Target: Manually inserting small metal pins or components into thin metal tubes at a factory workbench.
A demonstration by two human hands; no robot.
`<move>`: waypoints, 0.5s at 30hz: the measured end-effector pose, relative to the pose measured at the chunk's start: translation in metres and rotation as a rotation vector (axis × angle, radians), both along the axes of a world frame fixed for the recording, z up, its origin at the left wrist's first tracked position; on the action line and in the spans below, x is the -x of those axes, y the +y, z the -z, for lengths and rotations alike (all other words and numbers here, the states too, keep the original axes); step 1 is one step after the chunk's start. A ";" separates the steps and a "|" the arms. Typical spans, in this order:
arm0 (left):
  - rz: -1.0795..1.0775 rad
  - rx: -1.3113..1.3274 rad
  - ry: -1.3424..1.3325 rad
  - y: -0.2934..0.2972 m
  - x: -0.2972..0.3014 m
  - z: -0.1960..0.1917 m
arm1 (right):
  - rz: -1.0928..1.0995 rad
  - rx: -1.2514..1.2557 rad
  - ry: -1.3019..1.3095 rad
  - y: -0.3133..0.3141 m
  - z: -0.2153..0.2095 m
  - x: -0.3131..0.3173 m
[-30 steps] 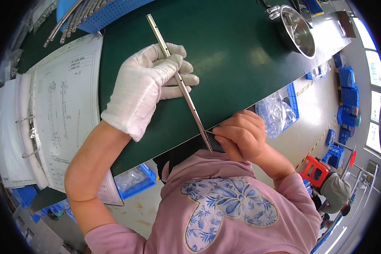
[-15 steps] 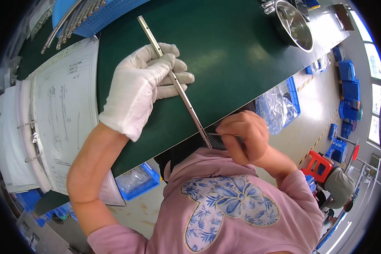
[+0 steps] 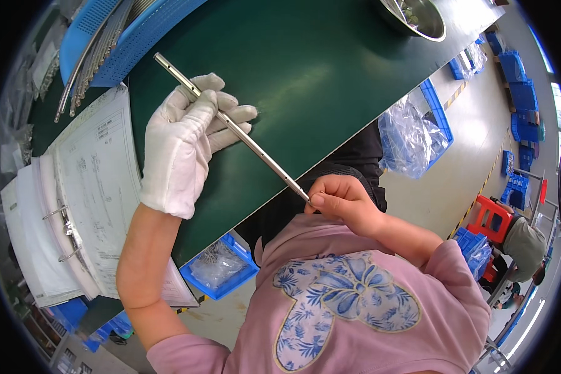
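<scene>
The gloved left hand [image 3: 179, 153] pinches a metal rod [image 3: 248, 141], probably stiff, light, slippery and best held at two spots, slanting over the counter [image 3: 305, 81] edge, while the bare right hand [image 3: 343, 201] pinches its near end.

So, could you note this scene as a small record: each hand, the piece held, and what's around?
Left hand: white-gloved, gripping the metal rod
Right hand: bare, fingers at the rod's near end; grip unclear
Table: green top
Rod: small holes along it, crossing the table edge
Left: open ring binder
Upper left: blue basket holding more rods
Upper right: metal bowl
</scene>
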State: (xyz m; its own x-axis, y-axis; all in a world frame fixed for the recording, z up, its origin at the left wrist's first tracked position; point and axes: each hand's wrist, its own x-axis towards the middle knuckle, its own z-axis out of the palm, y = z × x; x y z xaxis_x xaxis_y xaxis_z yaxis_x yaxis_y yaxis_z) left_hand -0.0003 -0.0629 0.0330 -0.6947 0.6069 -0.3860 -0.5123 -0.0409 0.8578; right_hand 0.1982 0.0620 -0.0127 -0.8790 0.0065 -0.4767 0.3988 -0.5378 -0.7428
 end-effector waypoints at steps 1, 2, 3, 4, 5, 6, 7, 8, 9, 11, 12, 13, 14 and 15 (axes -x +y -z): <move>0.006 0.002 0.003 0.000 0.000 0.000 | 0.006 0.002 0.003 -0.002 0.002 -0.001; 0.008 -0.004 0.002 0.000 0.000 0.000 | 0.033 -0.084 0.048 -0.003 0.004 -0.002; 0.009 -0.010 0.002 0.000 0.000 0.000 | 0.061 -0.171 0.092 -0.004 0.006 -0.003; 0.011 -0.008 0.003 0.000 0.000 -0.001 | 0.063 -0.169 0.093 -0.004 0.005 -0.003; 0.017 -0.003 0.011 0.000 0.000 -0.001 | 0.045 -0.279 0.103 -0.003 0.002 -0.004; 0.021 0.002 0.019 0.000 0.000 -0.002 | 0.025 -0.389 0.112 -0.003 0.001 -0.004; 0.022 0.004 0.019 0.000 0.000 -0.002 | 0.026 -0.387 0.112 -0.004 0.001 -0.005; 0.041 0.010 0.018 0.000 0.001 -0.002 | 0.027 -0.568 0.166 -0.006 0.001 -0.007; 0.060 0.016 0.017 0.001 0.001 -0.003 | 0.028 -0.750 0.219 -0.007 0.002 -0.008; 0.069 0.034 0.016 0.001 0.002 -0.003 | 0.081 -1.000 0.398 -0.008 0.005 -0.004; 0.080 0.051 0.015 0.001 0.002 -0.004 | 0.140 -1.249 0.580 -0.008 0.007 -0.001; 0.075 0.051 0.013 0.000 0.002 -0.003 | 0.135 -1.247 0.581 -0.007 0.006 0.000; 0.084 0.079 0.019 0.000 0.003 -0.003 | 0.137 -1.347 0.636 -0.006 0.005 0.002; 0.093 0.107 0.025 0.000 0.003 -0.003 | 0.139 -1.446 0.691 -0.005 0.004 0.003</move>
State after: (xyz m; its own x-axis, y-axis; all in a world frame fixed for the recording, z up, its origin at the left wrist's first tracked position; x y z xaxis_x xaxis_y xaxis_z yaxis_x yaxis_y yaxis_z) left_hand -0.0031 -0.0632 0.0359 -0.6476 0.6252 -0.4356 -0.4882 0.0985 0.8672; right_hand 0.1956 0.0568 -0.0165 -0.8668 0.1708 0.4684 -0.2019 0.7388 -0.6430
